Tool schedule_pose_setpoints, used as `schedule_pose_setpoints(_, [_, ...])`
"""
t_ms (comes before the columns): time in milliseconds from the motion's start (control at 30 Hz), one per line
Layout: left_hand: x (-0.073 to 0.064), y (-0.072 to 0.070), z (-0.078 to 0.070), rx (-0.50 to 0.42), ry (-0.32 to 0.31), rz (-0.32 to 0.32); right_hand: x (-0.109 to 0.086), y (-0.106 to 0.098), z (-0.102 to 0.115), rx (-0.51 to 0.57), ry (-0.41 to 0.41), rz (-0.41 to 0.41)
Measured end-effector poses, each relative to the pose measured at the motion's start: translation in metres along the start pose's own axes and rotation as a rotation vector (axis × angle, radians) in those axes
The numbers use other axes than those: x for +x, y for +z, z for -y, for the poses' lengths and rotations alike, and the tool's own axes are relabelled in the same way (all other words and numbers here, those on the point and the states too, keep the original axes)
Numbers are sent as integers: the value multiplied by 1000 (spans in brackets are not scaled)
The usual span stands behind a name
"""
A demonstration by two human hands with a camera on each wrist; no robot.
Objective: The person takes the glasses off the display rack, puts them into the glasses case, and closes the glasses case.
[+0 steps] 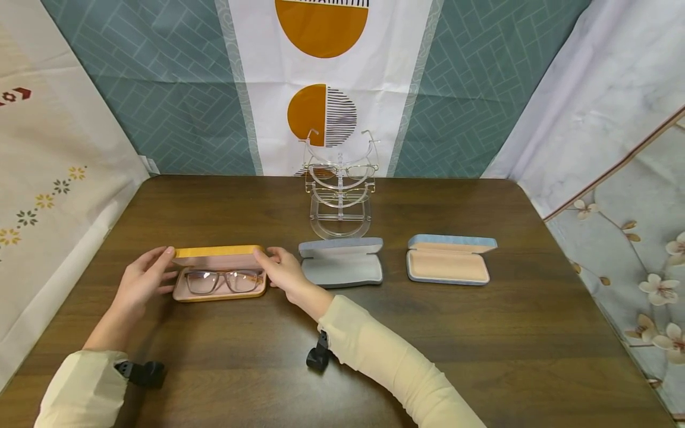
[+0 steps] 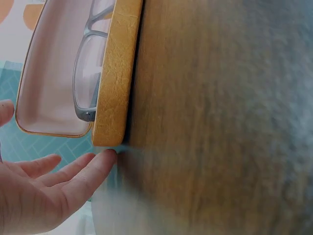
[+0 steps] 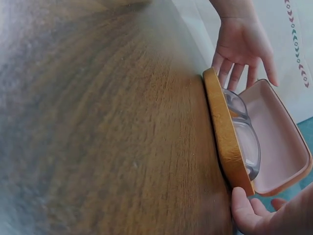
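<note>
A yellow glasses case (image 1: 219, 298) stands with its lid raised at the left of the table. Grey-framed glasses (image 1: 232, 290) lie folded in its pink lining. My left hand (image 1: 140, 278) is at the case's left end, thumb at the lid's corner; in the left wrist view a fingertip (image 2: 110, 155) meets the end of the base. At the opposite end is my right hand (image 1: 286, 274), one digit at the lid's right corner. The right wrist view shows a fingertip (image 3: 240, 196) against the base's near corner.
A grey case (image 1: 341, 276) stands open right of my right hand, with a blue case (image 1: 448, 279) open farther right. Behind them rises a clear display stand (image 1: 341, 229) holding wire-framed glasses (image 1: 360, 172). Patterned cloth (image 1: 465, 89) hangs along the table's back edge.
</note>
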State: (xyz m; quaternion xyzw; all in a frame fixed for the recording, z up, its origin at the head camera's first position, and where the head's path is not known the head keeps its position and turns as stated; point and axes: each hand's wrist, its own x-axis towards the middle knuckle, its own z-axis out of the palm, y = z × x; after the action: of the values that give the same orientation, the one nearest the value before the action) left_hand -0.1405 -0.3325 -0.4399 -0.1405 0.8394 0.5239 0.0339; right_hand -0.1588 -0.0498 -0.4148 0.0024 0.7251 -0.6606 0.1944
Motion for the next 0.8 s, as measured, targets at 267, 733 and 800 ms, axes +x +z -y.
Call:
schedule_pose_setpoints(267, [-25, 8, -46, 59, 33, 127, 2, 4, 2, -23, -13, -11])
schedule_pose_setpoints(733, [-20, 10, -42, 87, 48, 124, 5, 5, 0, -1, 3, -26])
schedule_pose_setpoints(800, [-16, 8, -35, 84, 56, 121, 5, 5, 0, 6, 3, -22])
